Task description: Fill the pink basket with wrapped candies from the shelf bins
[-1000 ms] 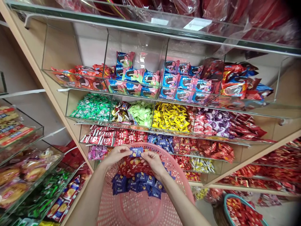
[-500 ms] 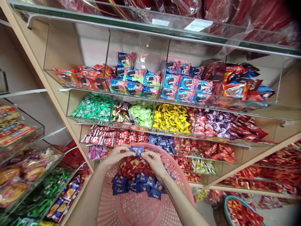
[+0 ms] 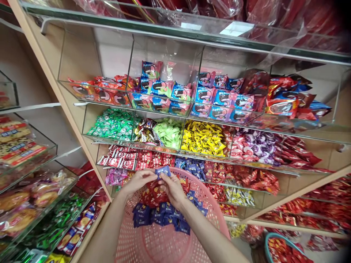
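A small blue candy packet (image 3: 162, 171) is pinched between both my hands above a pink plastic basket (image 3: 164, 241). My left hand (image 3: 138, 180) grips its left end with closed fingers. My right hand (image 3: 172, 188) grips its right end, fingers closed. Inside the basket lie several blue packets (image 3: 159, 215) and red packets (image 3: 153, 193) beneath my hands. Just beyond the packet, a shelf bin holds matching blue candies (image 3: 192, 166).
Clear acrylic bins on slanted wooden shelves hold green candies (image 3: 112, 124), yellow candies (image 3: 204, 138), red wafer packs (image 3: 120, 159) and blue cookie packs (image 3: 216, 98). More bins of snacks (image 3: 24, 197) stand at the left. A teal-rimmed basket (image 3: 282, 248) of red packets sits at lower right.
My hands have drawn closer together on the blue packet and lifted it slightly. The view has shifted a little to the right.
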Motion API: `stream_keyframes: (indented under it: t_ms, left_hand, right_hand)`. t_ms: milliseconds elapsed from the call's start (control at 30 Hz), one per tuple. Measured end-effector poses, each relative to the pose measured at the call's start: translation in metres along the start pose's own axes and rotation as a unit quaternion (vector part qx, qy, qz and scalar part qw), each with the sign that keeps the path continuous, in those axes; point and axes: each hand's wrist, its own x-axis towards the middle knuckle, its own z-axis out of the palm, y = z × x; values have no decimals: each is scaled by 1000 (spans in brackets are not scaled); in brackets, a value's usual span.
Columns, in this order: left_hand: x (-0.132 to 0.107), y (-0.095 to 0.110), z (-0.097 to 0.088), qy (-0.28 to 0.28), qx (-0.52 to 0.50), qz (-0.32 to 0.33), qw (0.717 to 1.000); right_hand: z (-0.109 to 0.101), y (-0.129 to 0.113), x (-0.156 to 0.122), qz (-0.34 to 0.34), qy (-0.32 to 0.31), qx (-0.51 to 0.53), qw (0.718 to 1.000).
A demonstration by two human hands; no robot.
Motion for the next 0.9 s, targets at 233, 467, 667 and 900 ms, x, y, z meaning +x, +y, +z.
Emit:
stream_keyframes:
  t_ms: [233,467,667,900]
  left_hand:
    - [2,0,1,8,-5,-26,1000]
    - [1,-2,0,0,-9,-31,999]
    - [1,-4,1,-17,-20,-49,998]
    - [3,-8,1,-15,-15,-40,999]
  right_hand:
    - [-23,-19,-3,79,-192,-241,948]
    - [-24,-15,-6,120,-157,-141,970]
    - [-25,-7,-7,25,-56,-185,981]
    - [-33,0,-3,-180,-51,-436,880]
